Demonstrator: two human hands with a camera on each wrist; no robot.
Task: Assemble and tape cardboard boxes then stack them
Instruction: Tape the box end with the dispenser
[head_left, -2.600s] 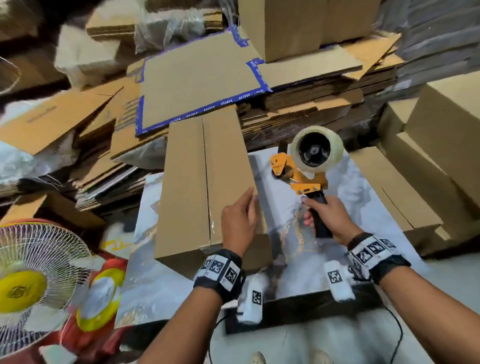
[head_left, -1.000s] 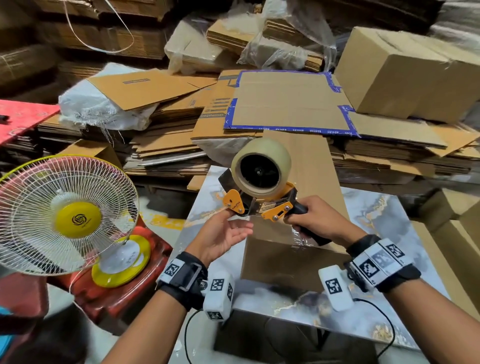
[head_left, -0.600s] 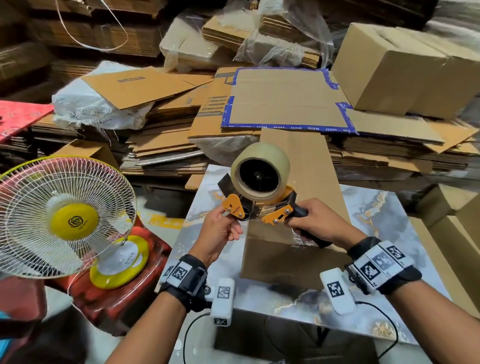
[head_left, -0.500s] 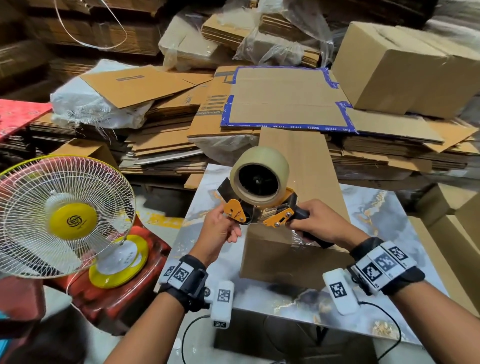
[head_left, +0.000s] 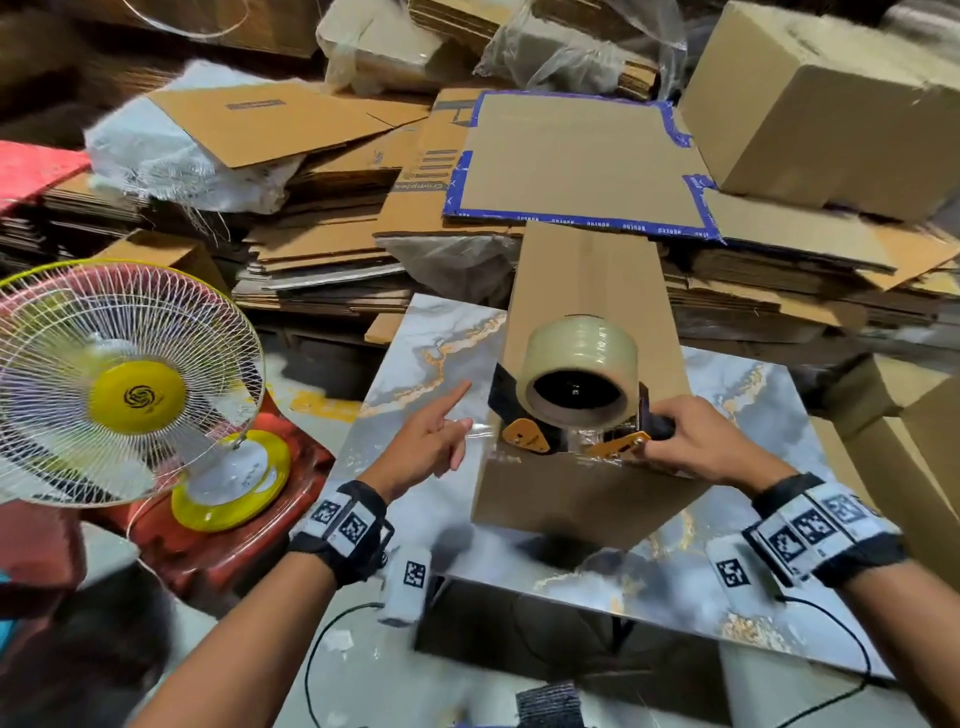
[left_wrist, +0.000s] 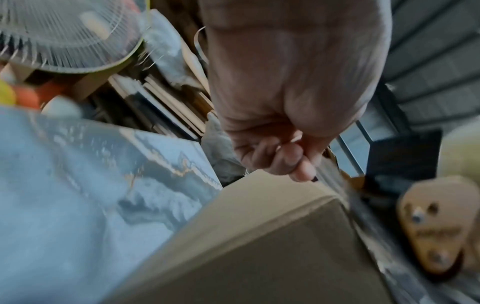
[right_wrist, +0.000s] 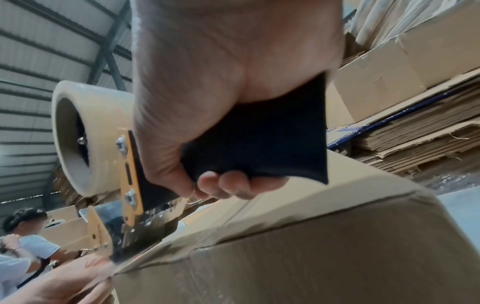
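A long brown cardboard box lies on the marble-patterned table, its closed flaps facing up. My right hand grips the black handle of the orange tape dispenser, which carries a clear tape roll and sits at the box's near top edge. In the right wrist view my right hand wraps the handle, with the dispenser blade on the box. My left hand is just left of the box. It pinches the pulled-out tape end, index finger pointing away.
A white and yellow fan stands on a red stool at the left. Flat cardboard stacks and a blue-edged sheet lie behind the table. Assembled boxes stand at the back right. Other people stand nearby.
The dispenser has come down from above onto the box's near top edge. My left hand has drawn the tape end out to the left of the box.
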